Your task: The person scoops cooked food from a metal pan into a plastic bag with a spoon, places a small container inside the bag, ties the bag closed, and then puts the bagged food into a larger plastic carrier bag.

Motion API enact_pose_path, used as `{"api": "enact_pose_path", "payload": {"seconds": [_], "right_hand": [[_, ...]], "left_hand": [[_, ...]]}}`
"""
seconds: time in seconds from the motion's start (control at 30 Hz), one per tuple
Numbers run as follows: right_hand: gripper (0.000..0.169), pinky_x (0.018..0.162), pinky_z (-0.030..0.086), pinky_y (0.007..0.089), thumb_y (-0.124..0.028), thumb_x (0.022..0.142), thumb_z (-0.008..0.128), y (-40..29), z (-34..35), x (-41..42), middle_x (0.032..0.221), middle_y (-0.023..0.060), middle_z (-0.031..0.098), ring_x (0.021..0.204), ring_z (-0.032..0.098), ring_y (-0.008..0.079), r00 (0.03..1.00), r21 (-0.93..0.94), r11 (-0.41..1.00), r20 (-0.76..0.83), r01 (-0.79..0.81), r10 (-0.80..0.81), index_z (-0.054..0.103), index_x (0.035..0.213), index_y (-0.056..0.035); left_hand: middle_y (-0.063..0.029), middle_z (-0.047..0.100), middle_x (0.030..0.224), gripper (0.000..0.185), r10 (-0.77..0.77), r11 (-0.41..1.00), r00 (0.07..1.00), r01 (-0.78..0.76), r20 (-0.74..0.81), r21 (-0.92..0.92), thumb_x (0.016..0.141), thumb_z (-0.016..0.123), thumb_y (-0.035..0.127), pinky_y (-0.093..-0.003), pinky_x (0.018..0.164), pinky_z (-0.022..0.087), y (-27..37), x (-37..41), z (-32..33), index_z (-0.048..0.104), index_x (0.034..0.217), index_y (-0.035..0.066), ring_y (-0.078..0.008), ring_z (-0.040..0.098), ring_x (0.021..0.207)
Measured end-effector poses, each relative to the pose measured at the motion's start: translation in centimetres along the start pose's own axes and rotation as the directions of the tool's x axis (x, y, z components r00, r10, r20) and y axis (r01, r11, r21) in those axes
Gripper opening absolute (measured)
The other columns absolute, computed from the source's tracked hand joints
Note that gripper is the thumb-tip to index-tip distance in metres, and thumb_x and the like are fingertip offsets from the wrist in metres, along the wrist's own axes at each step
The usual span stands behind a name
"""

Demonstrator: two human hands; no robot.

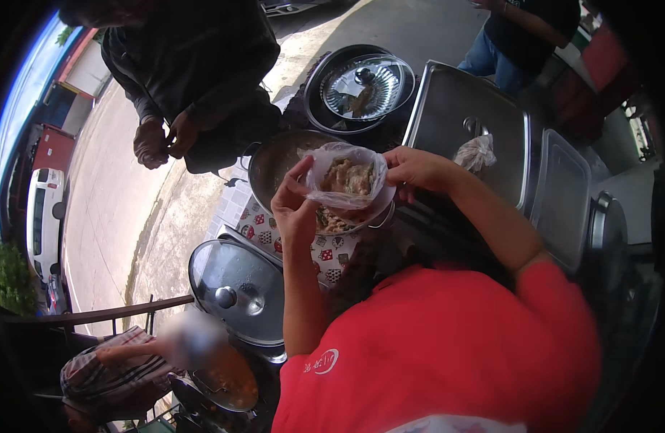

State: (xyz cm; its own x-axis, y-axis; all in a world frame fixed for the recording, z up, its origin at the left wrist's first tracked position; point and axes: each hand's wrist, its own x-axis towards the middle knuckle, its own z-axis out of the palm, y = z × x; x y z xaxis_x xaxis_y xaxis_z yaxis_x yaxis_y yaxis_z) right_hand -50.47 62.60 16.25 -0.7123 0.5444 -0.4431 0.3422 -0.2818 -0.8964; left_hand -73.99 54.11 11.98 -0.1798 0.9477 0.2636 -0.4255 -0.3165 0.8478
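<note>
My left hand (297, 200) grips the left rim of a clear plastic bag (317, 176), and my right hand (413, 169) pinches its right rim. The bag's mouth is spread wide, and cooked food in a pale sauce (347, 178) lies inside. Part of a white rounded surface shows by the bag's right side, below my right fingers. Under the bag stands a large metal pan (267, 162) with two handles; more of a similar food (329, 222) shows at its near edge. The bag and my hands hide much of the pan.
Glass lids cover a round dish (332, 111) at the top and an oval pot (229, 297) at lower left. A knotted plastic bag (476, 153) rests on a steel tray lid (446, 113) at right. A plastic lid (562, 195) lies beyond. People stand across the table and at lower left by orange stew (235, 379).
</note>
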Motion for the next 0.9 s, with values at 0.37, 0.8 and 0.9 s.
{"api": "enact_pose_path", "payload": {"seconds": [0.37,0.8,0.9], "right_hand": [[0.029,0.038,0.045,0.0191,-0.015,0.082,0.057,7.5,-10.7,-18.8,0.075,0.0051,0.066,0.044,0.057,0.0084,0.951,0.154,0.977,-0.249,-0.145,0.181,0.061,0.107,-0.0007],[0.026,0.052,0.055,0.033,-0.012,0.08,0.056,14.3,-20.5,-21.8,0.075,0.0142,0.063,0.06,0.064,0.0236,0.823,-0.112,0.941,-0.525,-0.319,0.216,0.06,0.1,0.0042],[0.03,0.071,0.053,0.0361,-0.018,0.082,0.06,13.6,-18.9,-23.6,0.079,0.0135,0.061,0.078,0.065,0.0272,0.616,-0.569,0.819,-0.671,-0.071,-0.413,0.059,0.107,0.0]], "left_hand": [[-0.0089,0.045,0.075,0.015,-0.105,0.958,0.658,-0.133,0.746,0.252,0.055,0.055,0.0,-0.027,0.064,0.038,-2.3,-0.3,20.1,0.043,0.064,0.001,-0.0208,0.047,0.07],[-0.0089,0.043,0.068,0.015,-0.203,0.725,0.783,-0.283,0.588,0.628,0.056,0.055,-0.002,-0.0291,0.06,0.037,-11.2,3.5,34.1,0.041,0.061,-0.001,-0.0208,0.045,0.064],[-0.0069,0.041,0.068,0.014,-0.197,0.751,0.853,-0.186,0.484,0.634,0.057,0.054,-0.002,-0.0271,0.058,0.036,-11.3,3.4,34.7,0.041,0.062,-0.001,-0.0178,0.044,0.063]]}}
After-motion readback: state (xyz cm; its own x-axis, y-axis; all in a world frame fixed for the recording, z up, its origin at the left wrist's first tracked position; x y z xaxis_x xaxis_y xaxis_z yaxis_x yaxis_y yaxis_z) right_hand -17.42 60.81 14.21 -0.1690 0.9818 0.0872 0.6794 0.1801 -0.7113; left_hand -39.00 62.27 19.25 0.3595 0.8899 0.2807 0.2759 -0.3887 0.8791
